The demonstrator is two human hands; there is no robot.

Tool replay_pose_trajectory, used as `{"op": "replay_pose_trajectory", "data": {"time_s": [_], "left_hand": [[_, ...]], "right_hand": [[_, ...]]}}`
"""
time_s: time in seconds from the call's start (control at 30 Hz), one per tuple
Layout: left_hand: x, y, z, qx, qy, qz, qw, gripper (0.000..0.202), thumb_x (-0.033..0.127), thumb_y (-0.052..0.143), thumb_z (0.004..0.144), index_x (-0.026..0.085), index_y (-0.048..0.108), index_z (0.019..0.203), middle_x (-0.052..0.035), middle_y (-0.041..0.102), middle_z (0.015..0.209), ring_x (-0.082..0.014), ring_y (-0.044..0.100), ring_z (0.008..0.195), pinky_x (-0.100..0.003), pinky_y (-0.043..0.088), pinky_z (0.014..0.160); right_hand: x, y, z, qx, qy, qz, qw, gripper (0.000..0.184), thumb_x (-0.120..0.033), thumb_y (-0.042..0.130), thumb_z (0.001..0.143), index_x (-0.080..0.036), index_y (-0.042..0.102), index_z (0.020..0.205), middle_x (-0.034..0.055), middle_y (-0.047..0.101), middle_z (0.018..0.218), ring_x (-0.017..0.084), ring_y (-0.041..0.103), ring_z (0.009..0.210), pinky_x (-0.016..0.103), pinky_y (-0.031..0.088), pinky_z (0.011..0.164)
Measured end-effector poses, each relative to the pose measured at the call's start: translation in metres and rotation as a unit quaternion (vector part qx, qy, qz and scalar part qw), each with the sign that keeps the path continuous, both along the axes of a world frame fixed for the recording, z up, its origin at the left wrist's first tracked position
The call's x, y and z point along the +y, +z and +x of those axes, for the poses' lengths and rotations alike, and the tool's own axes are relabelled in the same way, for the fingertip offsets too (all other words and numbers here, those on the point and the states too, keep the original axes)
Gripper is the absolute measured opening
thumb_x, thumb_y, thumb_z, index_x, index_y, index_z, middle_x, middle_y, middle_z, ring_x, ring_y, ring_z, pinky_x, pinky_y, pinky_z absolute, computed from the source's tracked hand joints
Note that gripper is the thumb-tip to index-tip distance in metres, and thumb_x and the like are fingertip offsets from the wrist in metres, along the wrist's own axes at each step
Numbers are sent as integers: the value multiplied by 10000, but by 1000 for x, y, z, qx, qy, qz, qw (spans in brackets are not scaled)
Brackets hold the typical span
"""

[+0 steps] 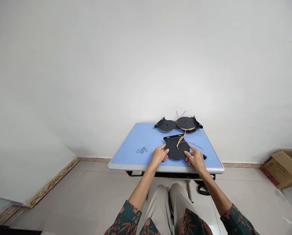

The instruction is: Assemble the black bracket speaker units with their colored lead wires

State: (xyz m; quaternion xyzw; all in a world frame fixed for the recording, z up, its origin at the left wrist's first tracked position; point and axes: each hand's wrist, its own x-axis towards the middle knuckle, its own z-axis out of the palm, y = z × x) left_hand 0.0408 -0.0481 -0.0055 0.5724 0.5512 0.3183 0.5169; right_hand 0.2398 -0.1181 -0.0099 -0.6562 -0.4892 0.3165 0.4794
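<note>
The blue worktop [146, 137] has a grey rim. Near its front edge lies a black plate [176, 152] with wires [181, 141] on top. Screws [142, 150] sit heaped to the left. At the far edge, a second plate [165, 125] and a third plate [187, 122] lie side by side.

A blue table [136, 137] with a grey rim stands against a plain white wall [111, 65]. A small cluster of silver screws [142, 149] lies on its left half. Two black round plates [165, 125] with coloured wires sit side by side at the far edge. An open cardboard box [284, 168] rests on the tiled floor [87, 195] at right.
</note>
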Motion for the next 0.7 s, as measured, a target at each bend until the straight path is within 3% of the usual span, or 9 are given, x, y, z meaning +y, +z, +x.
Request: {"op": "replay_pose_trajectory", "data": {"time_s": [0.17, 0.3, 0.47, 0.7], "left_hand": [[-1, -1, 1, 3, 3, 13, 1000, 598, 229, 610, 909, 132, 496, 1488, 58, 608, 539, -79, 527, 438, -173, 424, 484], [-1, 0, 1, 21, 5, 8, 1000, 589, 202, 568, 926, 96, 477, 1498, 56, 591, 503, -86, 517, 425, -177, 426, 476], [0, -1, 0, 29, 0, 3, 1000, 599, 236, 569, 947, 91, 448, 1516, 55, 597, 502, -85, 524, 429, -172, 423, 473], [-1, -5, 0, 113, -14, 52, 992, 493, 346, 530, 987, 162, 559, 1443, 52, 596, 510, -111, 562, 453, -207, 459, 526]], "right_hand": [[-1, 1, -3, 28, -4, 19, 999, 621, -383, 618, 823, -123, 600, 1388, -11, 677, 544, 155, 518, 336, 264, 419, 340], [-1, -2, -3, 50, -5, 12, 999, 672, -403, 625, 797, -103, 589, 1397, -11, 669, 535, 154, 534, 350, 255, 425, 356], [-2, -4, -4, 128, -6, 13, 992, 878, -437, 667, 744, -32, 458, 1495, -2, 689, 554, 128, 530, 365, 212, 395, 363], [-8, 11, -8, 231, -45, 0, 972, 946, -334, 688, 668, 43, 422, 1493, -7, 645, 473, 125, 512, 366, 200, 367, 366]]}}
